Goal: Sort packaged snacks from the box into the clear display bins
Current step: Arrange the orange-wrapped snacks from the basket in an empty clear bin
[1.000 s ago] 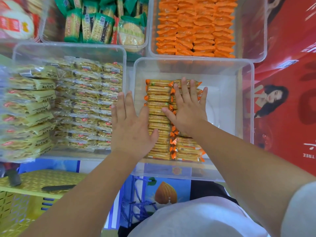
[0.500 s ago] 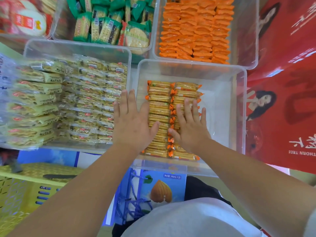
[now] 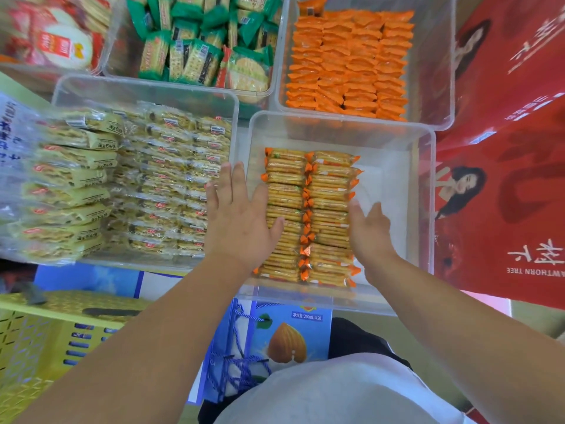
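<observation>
Two neat columns of orange-ended cracker packs lie in the near clear bin. My left hand lies flat with straight fingers over the bin's left wall, its thumb touching the left column. On the other side, my right hand stands edge-on against the right column, fingers straight. Neither hand holds a pack.
A clear bin of yellow-wrapped packs sits to the left, bins of green packs and orange packs behind. Red cartons stand on the right. A yellow crate and a blue almond-drink carton are below.
My right hand slid off the top of the packs to the right side of the right column. My left hand stayed at the left edge.
</observation>
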Motion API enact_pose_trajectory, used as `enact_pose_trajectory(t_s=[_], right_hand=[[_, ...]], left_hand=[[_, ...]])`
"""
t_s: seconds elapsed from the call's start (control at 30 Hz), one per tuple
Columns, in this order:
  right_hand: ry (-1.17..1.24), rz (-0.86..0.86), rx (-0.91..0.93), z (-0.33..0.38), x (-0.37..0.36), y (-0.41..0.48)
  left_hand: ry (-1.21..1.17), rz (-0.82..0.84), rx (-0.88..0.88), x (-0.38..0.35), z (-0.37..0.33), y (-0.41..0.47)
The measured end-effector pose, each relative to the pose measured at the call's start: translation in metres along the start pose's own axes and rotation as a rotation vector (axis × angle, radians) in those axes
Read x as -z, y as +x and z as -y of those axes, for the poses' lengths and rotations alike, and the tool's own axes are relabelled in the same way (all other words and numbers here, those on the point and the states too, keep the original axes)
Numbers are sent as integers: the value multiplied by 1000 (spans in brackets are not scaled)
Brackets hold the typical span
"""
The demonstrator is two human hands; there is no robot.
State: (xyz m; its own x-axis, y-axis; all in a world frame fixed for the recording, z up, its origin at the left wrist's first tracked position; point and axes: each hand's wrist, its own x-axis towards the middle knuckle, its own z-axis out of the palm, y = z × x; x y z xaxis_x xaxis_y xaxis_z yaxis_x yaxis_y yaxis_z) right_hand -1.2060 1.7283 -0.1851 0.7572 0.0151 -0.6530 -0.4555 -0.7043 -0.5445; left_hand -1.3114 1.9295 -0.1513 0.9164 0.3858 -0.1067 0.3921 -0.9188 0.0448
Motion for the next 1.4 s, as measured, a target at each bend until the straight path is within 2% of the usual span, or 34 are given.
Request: enact_pose_trajectory(t_s=[0.07, 0.13, 0.23, 0.3, 0.43, 0.57, 0.87, 1.03, 1.1, 1.17, 1.23, 1.3, 1.4], right_hand=[[173, 176, -191, 2, 3, -10], [208, 316, -193, 7, -2, -23], [214, 398, -166, 11, -6, -30], [214, 388, -130, 6, -1, -26], [66, 221, -128, -12, 11, -19], [-114, 226, -123, -22, 5, -20], [-342, 185, 2, -17, -10, -10], [-263, 204, -43, -20, -5, -9], [-406, 116, 56, -19, -1, -14], [-723, -28, 315, -18, 2, -18], [-944, -70, 588, -8, 0, -16], [-1034, -52, 757, 12, -6, -8], [-1067, -65, 843, 44, -22, 11]], left_hand=[[6, 7, 1, 0, 0, 0], [5, 15, 2, 1, -1, 0], [2, 22, 4, 1, -1, 0], [-10, 18, 3, 1, -1, 0], [-27, 23, -1, 0, -1, 0], [-21, 33, 2, 0, 0, 1], [-14, 28, 4, 1, 0, 1], [-30, 37, 4, 2, 0, 1], [-39, 41, 6, 3, -1, 1], [-40, 39, 7, 4, -1, 1], [-43, 21, 12, 5, -1, 1], [-50, 11, 21, 3, -2, 1], [-30, 11, 29, 0, -2, 2]])
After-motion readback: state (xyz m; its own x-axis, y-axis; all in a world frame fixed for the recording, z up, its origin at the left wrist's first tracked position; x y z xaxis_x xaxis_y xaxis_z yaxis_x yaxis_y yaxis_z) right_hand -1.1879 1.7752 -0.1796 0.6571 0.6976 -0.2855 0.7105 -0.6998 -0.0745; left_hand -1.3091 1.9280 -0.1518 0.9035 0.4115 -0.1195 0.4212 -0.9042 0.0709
